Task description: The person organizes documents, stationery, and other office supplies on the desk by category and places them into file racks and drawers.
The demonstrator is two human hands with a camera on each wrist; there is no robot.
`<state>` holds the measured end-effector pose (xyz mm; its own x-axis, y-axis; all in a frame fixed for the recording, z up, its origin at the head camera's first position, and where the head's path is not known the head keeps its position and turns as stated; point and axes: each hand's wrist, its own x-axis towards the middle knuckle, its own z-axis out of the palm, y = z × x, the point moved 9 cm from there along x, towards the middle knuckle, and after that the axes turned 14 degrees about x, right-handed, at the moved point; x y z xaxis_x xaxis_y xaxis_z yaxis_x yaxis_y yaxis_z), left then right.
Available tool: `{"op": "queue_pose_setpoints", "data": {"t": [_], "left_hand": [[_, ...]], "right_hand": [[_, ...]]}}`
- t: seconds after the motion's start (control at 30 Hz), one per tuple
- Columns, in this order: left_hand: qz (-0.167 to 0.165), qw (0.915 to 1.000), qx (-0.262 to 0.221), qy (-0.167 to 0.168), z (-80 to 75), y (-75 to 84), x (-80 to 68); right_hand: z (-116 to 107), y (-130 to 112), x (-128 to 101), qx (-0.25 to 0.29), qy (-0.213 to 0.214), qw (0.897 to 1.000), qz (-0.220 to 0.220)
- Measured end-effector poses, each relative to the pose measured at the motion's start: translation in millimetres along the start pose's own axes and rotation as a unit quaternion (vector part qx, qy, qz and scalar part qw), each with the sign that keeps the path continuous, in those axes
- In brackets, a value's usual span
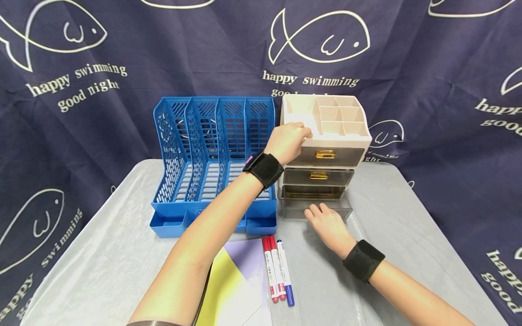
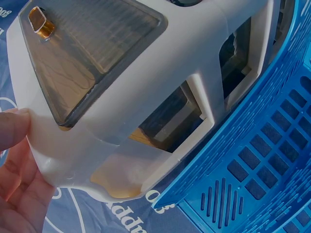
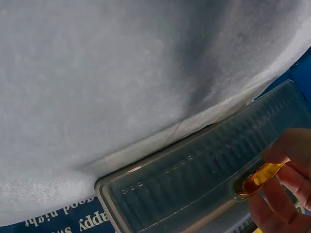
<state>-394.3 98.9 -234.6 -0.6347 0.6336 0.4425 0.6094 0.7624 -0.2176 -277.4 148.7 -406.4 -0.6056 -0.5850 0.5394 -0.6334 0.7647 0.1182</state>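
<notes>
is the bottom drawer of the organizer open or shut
Open: the bottom drawer sticks out past the two above it, and the right hand pinches its amber handle.

1. A staged desk setup, not a lived-in room: a fish-print backdrop (image 1: 122, 54) hangs behind the counter (image 1: 387, 226).
2. Office goods show it: file rack (image 1: 212, 163), drawer organizer (image 1: 326, 149), markers (image 1: 278, 271), paper (image 1: 240, 280).
</notes>
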Motion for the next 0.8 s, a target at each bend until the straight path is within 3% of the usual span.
{"op": "queue_pose_setpoints", "data": {"t": [0.8], "left_hand": [[-0.002,1.0000,-0.004,-0.007,0.0,-1.5,-0.7]], "right_hand": [[-5.2,-11.5,-13.4,0.021,0.010,1.000,-0.009]]}}
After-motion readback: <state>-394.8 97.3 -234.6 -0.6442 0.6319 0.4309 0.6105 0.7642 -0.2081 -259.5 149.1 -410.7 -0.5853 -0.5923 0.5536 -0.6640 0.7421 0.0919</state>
